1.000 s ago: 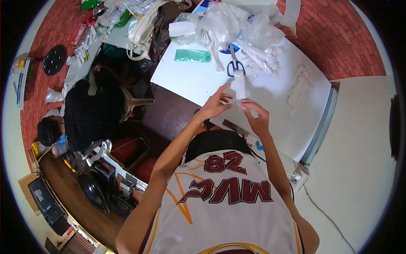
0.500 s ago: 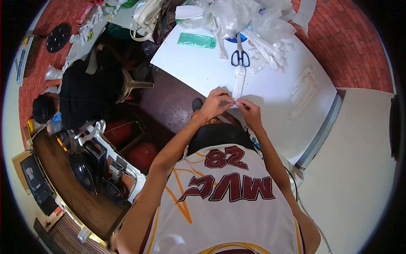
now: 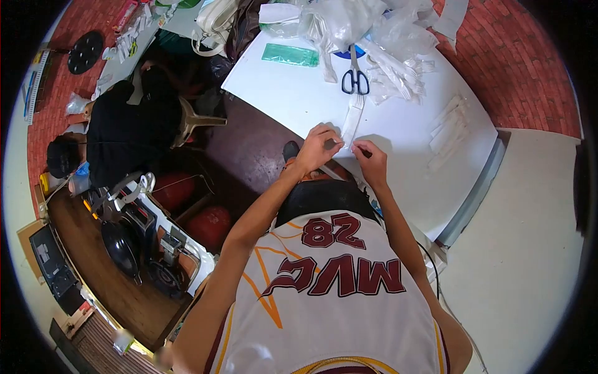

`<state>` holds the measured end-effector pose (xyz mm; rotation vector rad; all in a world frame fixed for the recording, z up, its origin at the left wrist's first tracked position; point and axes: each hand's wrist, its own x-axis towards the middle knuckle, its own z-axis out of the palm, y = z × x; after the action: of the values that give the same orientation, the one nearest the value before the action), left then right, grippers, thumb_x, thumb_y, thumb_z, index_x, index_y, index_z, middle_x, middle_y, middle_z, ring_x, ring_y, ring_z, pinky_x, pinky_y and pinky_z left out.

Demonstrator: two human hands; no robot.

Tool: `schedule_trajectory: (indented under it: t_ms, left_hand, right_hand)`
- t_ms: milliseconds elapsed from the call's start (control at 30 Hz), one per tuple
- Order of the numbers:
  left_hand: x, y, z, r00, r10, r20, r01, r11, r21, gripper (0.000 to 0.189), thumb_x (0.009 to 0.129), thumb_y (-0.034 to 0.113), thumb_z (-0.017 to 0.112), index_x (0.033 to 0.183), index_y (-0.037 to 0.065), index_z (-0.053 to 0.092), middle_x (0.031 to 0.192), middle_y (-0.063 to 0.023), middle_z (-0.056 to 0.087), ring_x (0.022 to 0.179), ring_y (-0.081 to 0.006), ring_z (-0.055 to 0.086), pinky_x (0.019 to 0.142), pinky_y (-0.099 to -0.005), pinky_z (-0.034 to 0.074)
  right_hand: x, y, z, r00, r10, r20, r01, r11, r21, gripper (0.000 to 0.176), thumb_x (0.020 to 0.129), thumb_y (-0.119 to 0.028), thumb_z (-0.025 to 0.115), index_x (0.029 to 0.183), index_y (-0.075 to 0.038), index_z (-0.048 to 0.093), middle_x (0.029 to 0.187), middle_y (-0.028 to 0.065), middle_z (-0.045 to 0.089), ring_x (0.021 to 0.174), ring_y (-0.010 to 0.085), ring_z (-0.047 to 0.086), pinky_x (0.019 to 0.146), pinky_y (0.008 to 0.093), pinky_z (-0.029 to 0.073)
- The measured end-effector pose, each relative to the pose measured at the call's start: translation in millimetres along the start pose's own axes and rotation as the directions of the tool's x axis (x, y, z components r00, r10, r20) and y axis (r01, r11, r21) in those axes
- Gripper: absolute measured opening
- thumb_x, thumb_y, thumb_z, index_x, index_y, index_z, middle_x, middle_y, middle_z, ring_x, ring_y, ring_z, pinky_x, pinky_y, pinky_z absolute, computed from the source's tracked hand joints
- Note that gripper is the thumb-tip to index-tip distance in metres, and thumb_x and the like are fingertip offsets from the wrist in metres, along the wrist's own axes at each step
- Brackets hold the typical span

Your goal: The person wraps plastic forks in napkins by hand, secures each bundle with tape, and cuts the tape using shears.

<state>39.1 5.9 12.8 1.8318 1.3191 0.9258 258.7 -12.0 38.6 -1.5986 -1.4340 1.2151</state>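
A white plastic fork (image 3: 352, 119) in what looks like a narrow clear sleeve lies on the white table, its near end between my hands. My left hand (image 3: 321, 148) is closed in a pinch at the left side of that near end. Just right of it, my right hand (image 3: 372, 163) also has thumb and fingertips pressed together; anything in them is too small to make out. Scissors with dark blue handles (image 3: 355, 82) lie beyond the fork's tines. More white plastic forks (image 3: 398, 78) are heaped to their right.
Clear plastic bags (image 3: 342, 25) crowd the table's far side, beside a green packet (image 3: 290, 55). Several wrapped pieces (image 3: 448, 132) lie on the table (image 3: 417, 199) at right. A person in black (image 3: 128, 137) sits at left by a plastic chair (image 3: 199, 121).
My hands have moved slightly apart at the near end of the fork sleeve. My right hand has shifted a little to the right. The seated person has shifted slightly.
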Motion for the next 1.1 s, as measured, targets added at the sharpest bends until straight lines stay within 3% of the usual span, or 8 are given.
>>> schedule_trajectory:
  t_ms: [200,500,600,800,833,933,1000,1100]
  left_hand:
    - [-3,7,-2,0.989,-0.148,-0.016,0.144,0.977,-0.157,0.028,0.091,0.016,0.086,0.111,0.007,0.068,0.105,-0.0121,0.067,0.1,-0.0301,0.065,0.091,-0.0427,0.053]
    - [-6,-6,0,0.993,0.111,-0.039,-0.112,0.994,-0.02,0.024,0.087,0.007,0.082,0.109,0.011,0.073,0.109,-0.0119,0.067,0.107,-0.0359,0.063,0.096,-0.0453,0.051]
    - [-5,0,3,0.992,0.091,-0.092,-0.094,0.995,-0.025,0.016,0.084,0.006,0.08,0.1,0.009,0.076,0.109,-0.0135,0.069,0.107,-0.0364,0.064,0.096,-0.0466,0.052]
    - [0,-5,9,0.987,0.116,-0.111,-0.113,0.993,0.03,0.027,0.083,0.014,0.087,0.103,0.01,0.07,0.104,-0.0119,0.064,0.106,-0.0356,0.062,0.095,-0.0461,0.051]
    - [-1,-3,9,0.987,0.114,-0.114,-0.111,0.993,0.033,0.028,0.083,0.015,0.087,0.104,0.01,0.069,0.105,-0.0123,0.064,0.107,-0.0358,0.062,0.096,-0.0466,0.05]
    - [-6,-4,11,0.989,0.098,-0.111,-0.092,0.994,0.053,0.031,0.082,0.013,0.085,0.108,0.008,0.069,0.115,-0.0145,0.066,0.113,-0.038,0.062,0.101,-0.0471,0.049]
    - [-7,-7,16,0.98,0.114,-0.165,-0.103,0.992,0.073,0.032,0.081,0.011,0.084,0.11,0.006,0.069,0.12,-0.0163,0.068,0.118,-0.0396,0.062,0.102,-0.0469,0.049]
    - [-12,-13,19,0.997,0.073,0.02,-0.075,0.994,0.083,0.034,0.088,0.017,0.075,0.117,0.001,0.07,0.122,-0.0211,0.069,0.12,-0.044,0.061,0.106,-0.0535,0.047]
  right_hand:
    - [4,4,9,0.996,-0.025,-0.081,0.015,0.992,-0.128,0.031,0.096,-0.022,0.081,0.122,-0.006,0.076,0.095,0.0141,0.082,0.085,0.0246,0.079,0.077,0.0368,0.06]
    - [7,0,13,0.994,-0.072,-0.077,0.043,0.945,-0.324,0.036,0.094,-0.027,0.082,0.125,-0.01,0.072,0.086,0.0104,0.079,0.081,0.0292,0.078,0.076,0.0422,0.058]
    - [8,1,13,0.995,-0.072,-0.071,0.044,0.941,-0.337,0.033,0.094,-0.026,0.082,0.12,-0.01,0.071,0.085,0.0108,0.078,0.079,0.0293,0.077,0.074,0.0416,0.058]
    - [25,-3,12,0.987,-0.139,-0.079,0.122,0.975,-0.187,0.02,0.095,-0.012,0.079,0.112,-0.006,0.071,0.083,0.0101,0.077,0.071,0.0262,0.074,0.069,0.0395,0.057]
    - [30,-22,14,0.992,-0.095,-0.08,0.07,0.96,-0.271,0.016,0.095,-0.008,0.077,0.11,-0.005,0.072,0.087,0.0097,0.077,0.073,0.024,0.072,0.072,0.0386,0.057]
    - [53,-67,44,0.956,-0.283,-0.082,0.259,0.938,-0.23,0.015,0.096,-0.009,0.077,0.11,-0.005,0.073,0.094,0.0106,0.077,0.08,0.0232,0.072,0.075,0.0377,0.057]
    - [73,-95,80,0.921,-0.384,0.063,0.388,0.897,-0.213,0.016,0.095,-0.01,0.079,0.11,-0.006,0.074,0.101,0.009,0.076,0.086,0.0244,0.071,0.077,0.037,0.057]
    - [96,-127,151,0.832,-0.496,0.25,0.544,0.818,-0.187,0.018,0.092,-0.013,0.084,0.108,-0.007,0.076,0.103,0.0072,0.075,0.084,0.0239,0.069,0.073,0.0363,0.055]
